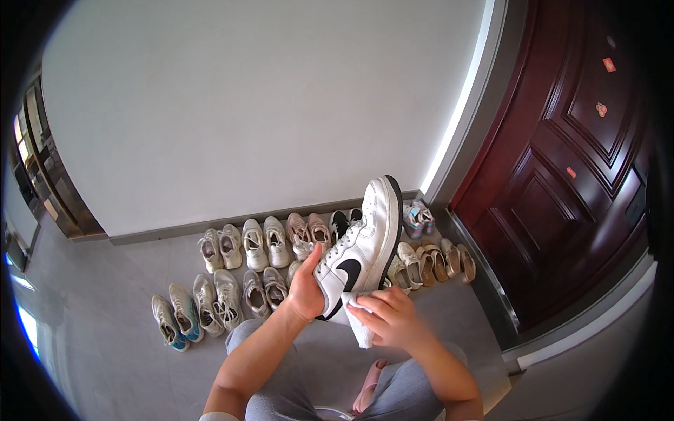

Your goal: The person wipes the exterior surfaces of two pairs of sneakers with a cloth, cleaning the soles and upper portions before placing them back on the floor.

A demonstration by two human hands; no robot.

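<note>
A white leather Nike sneaker with a black swoosh and a dark outsole is held up before me, its toe pointing up and away. My left hand grips it by the heel collar, thumb along the opening; most of the fingers are hidden behind the shoe. Between the fingers of my right hand is a folded white cloth, pressed against the sole edge near the heel. The cloth's lower corner hangs free.
Two rows of paired shoes stand on the grey tile floor, including white sneakers, blue-trimmed sneakers and sandals. Behind them runs a pale wall. A dark red panelled door is at right. A pink slipper is on my foot.
</note>
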